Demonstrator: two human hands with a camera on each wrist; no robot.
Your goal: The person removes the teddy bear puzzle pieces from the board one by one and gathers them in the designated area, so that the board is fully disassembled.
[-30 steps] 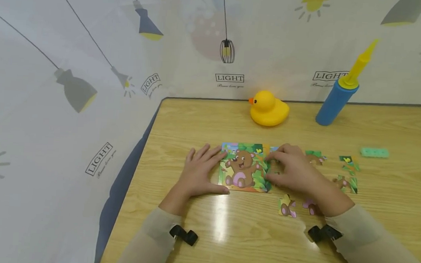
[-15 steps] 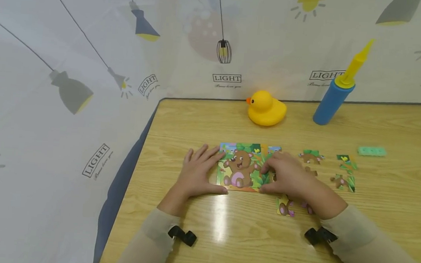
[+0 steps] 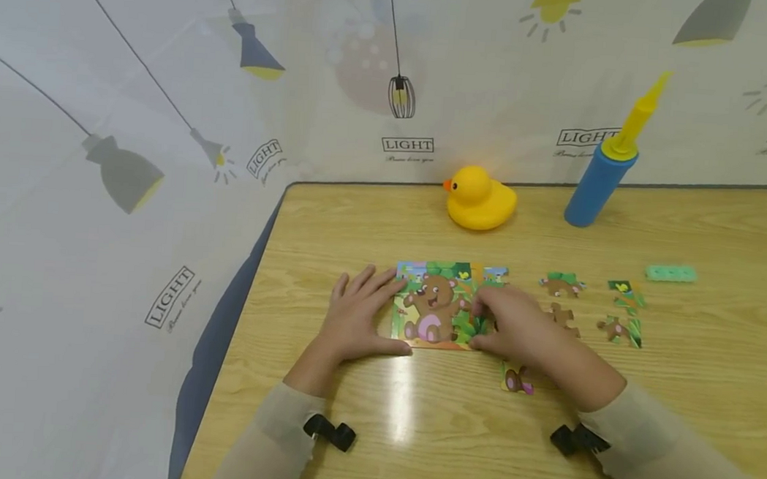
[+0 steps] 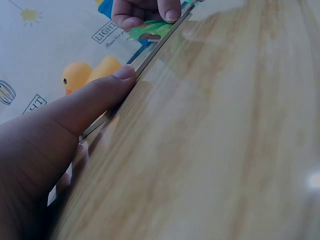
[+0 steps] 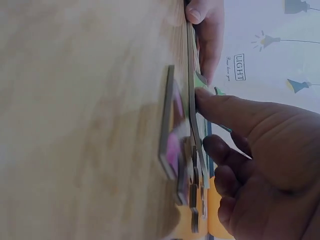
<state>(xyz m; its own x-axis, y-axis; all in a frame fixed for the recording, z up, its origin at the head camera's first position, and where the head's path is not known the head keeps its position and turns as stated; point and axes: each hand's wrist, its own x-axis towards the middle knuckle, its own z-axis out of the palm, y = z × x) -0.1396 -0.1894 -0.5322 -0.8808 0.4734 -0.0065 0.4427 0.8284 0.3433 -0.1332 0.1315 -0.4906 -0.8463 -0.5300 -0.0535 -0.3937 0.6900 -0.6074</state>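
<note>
A bear-picture puzzle board (image 3: pixel 431 301) lies flat on the table. My left hand (image 3: pixel 355 322) rests at its left side, fingers spread over the upper left edge and thumb (image 4: pixel 107 90) along the front edge. At the board's right side, my right hand (image 3: pixel 517 324) pinches a green puzzle piece (image 4: pixel 150 31) between thumb and fingers. This piece tilts up at the board's edge; the fingers hide much of it in the head view. A blue and green piece (image 3: pixel 495 274) shows just beyond the right hand. Below that hand lies a piece with a pink foot (image 3: pixel 516 378).
Loose pieces lie to the right, among them a bear-head piece (image 3: pixel 562 283), a brown piece (image 3: pixel 562 318) and a duck piece (image 3: pixel 625 294). A green block (image 3: pixel 671 273), a yellow rubber duck (image 3: pixel 481 199) and a blue hand pump (image 3: pixel 600 183) stand farther back.
My right hand has moved nearer to me and slightly left, over the board's lower right side, uncovering the blue and green piece. My left hand stays put. The view has drifted slightly.
</note>
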